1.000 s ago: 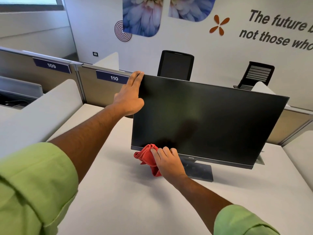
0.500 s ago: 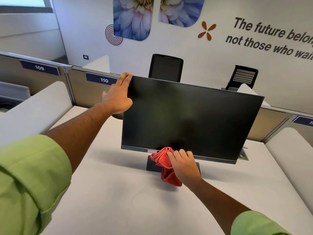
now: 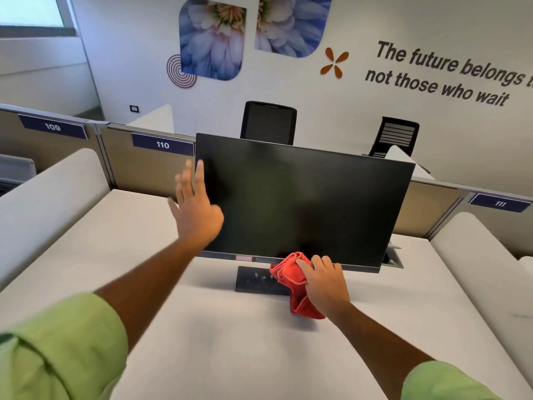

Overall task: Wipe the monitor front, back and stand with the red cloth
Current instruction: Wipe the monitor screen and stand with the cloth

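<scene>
The monitor [image 3: 302,203] stands on the white desk [image 3: 230,356], screen toward the viewer, its long axis running left to right and its top tilted slightly away. Its flat dark stand base [image 3: 253,280] sits on the desk just below the bottom bezel, left of centre as seen here, with pale specks on it.

The red cloth [image 3: 291,277] is bunched against the bottom bezel near the middle of the screen, part of it hanging down onto the desk on the near side. The right hand [image 3: 326,281] holds it, fingers curled over the top of the bundle and pressing it to the bezel. From that grip most of the unwiped bezel lies to the right, along the screen's long axis, while the stand base lies just to the left and slightly nearer; the back is on the far side, out of sight.

The left hand [image 3: 196,209] is spread wide with fingers straight, by the screen's left edge. It is blurred, so I cannot tell whether it touches the panel or hangs just off it. It holds nothing.

A small reddish sticker [image 3: 243,258] sits on the bezel, unreadable. Divider labels read "109" [image 3: 52,127], "110" [image 3: 163,144] and "111" [image 3: 499,203]. The far wall lettering [image 3: 444,73] reads "The future belongs" and "not those who wait", cut off at the right.
</scene>
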Demonstrator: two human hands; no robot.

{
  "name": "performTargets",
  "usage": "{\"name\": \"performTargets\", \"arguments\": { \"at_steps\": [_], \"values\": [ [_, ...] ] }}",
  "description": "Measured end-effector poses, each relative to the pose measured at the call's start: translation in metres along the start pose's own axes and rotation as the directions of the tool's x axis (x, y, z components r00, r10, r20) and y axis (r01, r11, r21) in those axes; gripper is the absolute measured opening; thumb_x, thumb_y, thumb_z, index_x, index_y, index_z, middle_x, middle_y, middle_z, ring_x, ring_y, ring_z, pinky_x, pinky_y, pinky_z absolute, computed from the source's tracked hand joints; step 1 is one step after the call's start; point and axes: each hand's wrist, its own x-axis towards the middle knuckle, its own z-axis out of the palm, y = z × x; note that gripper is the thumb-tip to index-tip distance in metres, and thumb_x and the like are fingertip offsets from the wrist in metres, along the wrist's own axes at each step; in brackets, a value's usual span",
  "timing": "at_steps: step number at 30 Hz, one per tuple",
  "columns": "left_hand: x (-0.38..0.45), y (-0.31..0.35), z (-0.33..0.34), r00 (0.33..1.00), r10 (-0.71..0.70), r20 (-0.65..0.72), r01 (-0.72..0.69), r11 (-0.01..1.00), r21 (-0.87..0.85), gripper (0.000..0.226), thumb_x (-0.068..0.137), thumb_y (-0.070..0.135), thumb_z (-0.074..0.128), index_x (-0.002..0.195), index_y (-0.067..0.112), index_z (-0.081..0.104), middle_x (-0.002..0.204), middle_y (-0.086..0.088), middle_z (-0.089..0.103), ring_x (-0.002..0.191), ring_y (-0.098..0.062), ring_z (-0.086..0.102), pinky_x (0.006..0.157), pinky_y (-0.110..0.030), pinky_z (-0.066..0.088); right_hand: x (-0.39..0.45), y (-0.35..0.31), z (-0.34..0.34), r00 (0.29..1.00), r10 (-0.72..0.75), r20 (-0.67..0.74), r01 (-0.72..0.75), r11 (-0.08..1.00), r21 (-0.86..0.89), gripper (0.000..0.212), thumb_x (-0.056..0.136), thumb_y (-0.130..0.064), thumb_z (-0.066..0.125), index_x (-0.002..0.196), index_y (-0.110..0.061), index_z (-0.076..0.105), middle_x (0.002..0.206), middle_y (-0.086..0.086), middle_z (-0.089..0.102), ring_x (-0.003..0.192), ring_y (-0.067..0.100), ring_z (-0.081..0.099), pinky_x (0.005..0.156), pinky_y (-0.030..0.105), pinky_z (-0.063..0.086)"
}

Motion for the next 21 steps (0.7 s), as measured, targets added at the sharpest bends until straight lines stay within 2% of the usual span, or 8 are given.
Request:
{"name": "performTargets", "arguments": {
  "at_steps": [2,4,7,10,13,15,17,21],
  "values": [
    [-0.039,-0.003,0.023,0.995,-0.088,-0.039,0.086,0.995,-0.057,0.095,0.076,-0.003,0.062,0.157,0.023,0.02,0.16,-0.008,0.024,0.144,-0.035,0.031,0.113,-0.059,0.034,-0.004,-0.005,0.003,0.999,0.032,-0.01,-0.031,0.998,0.056,0.065,0.103,-0.061,0.047,0.159,-0.032,0.032,0.156,0.002,0.044,0.139,0.025,0.044,0.115,0.04,0.04],
    [-0.075,-0.002,0.043,0.98,-0.2,-0.004,0.199,0.975,-0.1,0.08,0.078,-0.004,0.065,0.149,0.017,0.034,0.148,-0.012,0.036,0.133,-0.037,0.041,0.109,-0.051,0.041,-0.006,-0.012,0.008,0.996,0.082,-0.045,-0.076,0.988,0.134,0.068,0.099,-0.069,0.047,0.156,-0.032,0.04,0.154,0.001,0.047,0.135,0.024,0.047,0.109,0.039,0.046],
    [-0.113,0.001,0.064,0.933,-0.305,0.19,0.322,0.945,-0.062,0.059,0.085,0.002,0.067,0.139,0.015,0.047,0.139,-0.011,0.045,0.125,-0.033,0.045,0.1,-0.044,0.046,-0.009,-0.021,0.01,0.979,0.177,-0.099,-0.145,0.951,0.272,0.076,0.09,-0.081,0.041,0.149,-0.033,0.052,0.149,0.0,0.052,0.131,0.025,0.052,0.102,0.038,0.052],
    [-0.133,0.0,0.083,0.842,-0.25,0.478,0.301,0.953,-0.033,0.042,0.091,0.011,0.064,0.132,0.016,0.056,0.133,-0.007,0.055,0.124,-0.028,0.051,0.099,-0.038,0.048,-0.011,-0.024,0.014,0.969,0.219,-0.115,-0.166,0.92,0.355,0.067,0.099,-0.071,0.032,0.15,-0.032,0.052,0.149,0.0,0.052,0.131,0.022,0.052,0.102,0.034,0.051],
    [-0.143,0.013,0.093,0.641,-0.227,0.734,0.423,0.902,-0.09,0.044,0.096,0.015,0.062,0.139,0.014,0.051,0.141,-0.007,0.055,0.127,-0.026,0.054,0.102,-0.032,0.047,-0.004,-0.022,0.016,0.956,0.269,-0.119,-0.195,0.882,0.429,0.048,0.108,-0.053,0.04,0.147,-0.03,0.057,0.145,0.001,0.056,0.127,0.021,0.054,0.103,0.032,0.052],
    [-0.145,0.026,0.099,0.523,-0.219,0.823,0.5,0.862,-0.088,0.053,0.1,0.021,0.059,0.149,0.016,0.038,0.152,-0.005,0.045,0.136,-0.026,0.047,0.108,-0.037,0.042,0.003,-0.019,0.018,0.952,0.284,-0.118,-0.201,0.865,0.459,0.041,0.107,-0.048,0.048,0.141,-0.029,0.062,0.14,0.0,0.059,0.123,0.02,0.056,0.101,0.031,0.052],
    [-0.144,0.039,0.105,0.472,-0.209,0.857,0.593,0.794,-0.133,0.058,0.1,0.023,0.06,0.151,0.018,0.032,0.153,-0.001,0.043,0.136,-0.025,0.046,0.111,-0.041,0.039,0.008,-0.017,0.018,0.948,0.291,-0.128,-0.201,0.861,0.468,0.037,0.104,-0.049,0.057,0.135,-0.03,0.064,0.133,-0.002,0.063,0.119,0.019,0.057,0.098,0.032,0.051],
    [-0.138,0.052,0.12,0.44,-0.206,0.874,0.739,0.636,-0.222,0.065,0.095,0.026,0.069,0.149,0.02,0.032,0.143,-0.004,0.052,0.118,-0.018,0.051,0.104,-0.038,0.042,0.019,-0.011,0.02,0.926,0.36,-0.111,-0.247,0.803,0.543,0.036,0.093,-0.042,0.075,0.123,-0.033,0.057,0.108,-0.008,0.07,0.104,0.019,0.064,0.092,0.038,0.053]
  ]
}}
